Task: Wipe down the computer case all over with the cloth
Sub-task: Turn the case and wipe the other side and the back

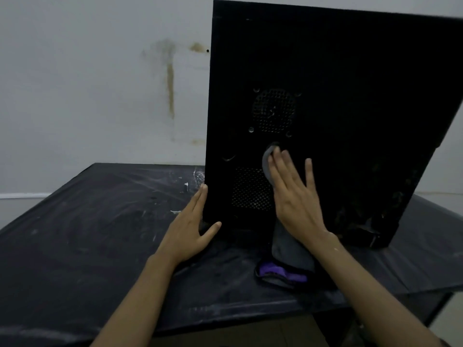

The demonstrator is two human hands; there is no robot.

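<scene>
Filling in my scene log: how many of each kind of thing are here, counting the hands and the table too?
computer case: 1
cloth: 1
table: 1
hands: 2 (left hand, right hand)
Total: 5

Bare forearms (140,296), left hand (190,231), right hand (295,196); right wrist (334,246) perhaps paint-flecked.

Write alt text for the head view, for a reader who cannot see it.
A right hand presses a grey cloth against the side panel of a black computer case on a dark table; the left hand rests against the case's left edge.
</scene>
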